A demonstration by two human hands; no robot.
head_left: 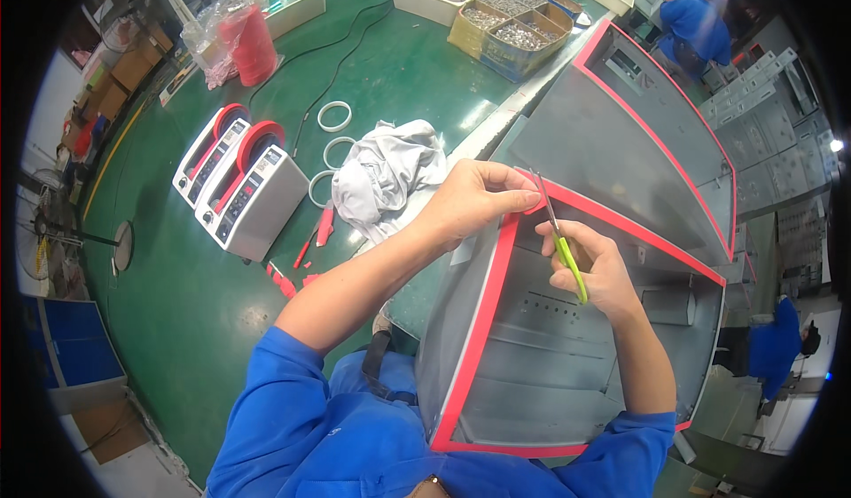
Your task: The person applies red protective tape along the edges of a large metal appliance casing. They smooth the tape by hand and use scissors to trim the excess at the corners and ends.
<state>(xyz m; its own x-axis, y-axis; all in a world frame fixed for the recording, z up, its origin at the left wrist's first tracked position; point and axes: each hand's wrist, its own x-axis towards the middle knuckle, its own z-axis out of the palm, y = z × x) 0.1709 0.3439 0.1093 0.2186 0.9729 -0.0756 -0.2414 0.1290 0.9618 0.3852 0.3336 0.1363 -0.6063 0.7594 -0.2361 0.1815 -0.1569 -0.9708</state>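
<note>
In front of me is a grey metal cabinet (456,307) with its open side facing up, its rim lined with red strip (481,321). My left hand (474,196) pinches the red strip at the cabinet's far left corner, thumb and fingers closed on it. My right hand (603,272) has its fingers around yellow-green scissors (567,263), whose blades point up toward the left fingertips beside the strip. Whether the blades touch the strip I cannot tell. A second grey cabinet (581,139), also edged in red, lies just beyond.
Left of the bench are a crumpled pale cloth (390,179), white rings (334,117), a red-handled tool (306,248) and two white tape dispensers (257,203). Bins of small metal parts (527,32) and a red roll (248,46) stand farther back. Two people in blue (696,28) are at right.
</note>
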